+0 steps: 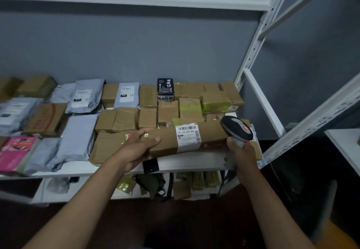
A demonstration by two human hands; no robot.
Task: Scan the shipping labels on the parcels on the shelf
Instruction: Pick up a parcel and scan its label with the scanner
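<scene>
Your left hand (139, 147) grips the long brown parcel (194, 137) over the shelf's (187, 164) front edge, label (188, 136) facing up; your right hand (240, 152) clasps the scanner (236, 129) beside it.

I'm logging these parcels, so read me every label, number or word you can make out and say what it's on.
"159-A03-280": white shipping label on the long brown box in the left hand; its leading characters and small print are blurred.
Black box: large white Chinese characters, not readable with confidence.
Grey mailer labels: blurred.
</scene>
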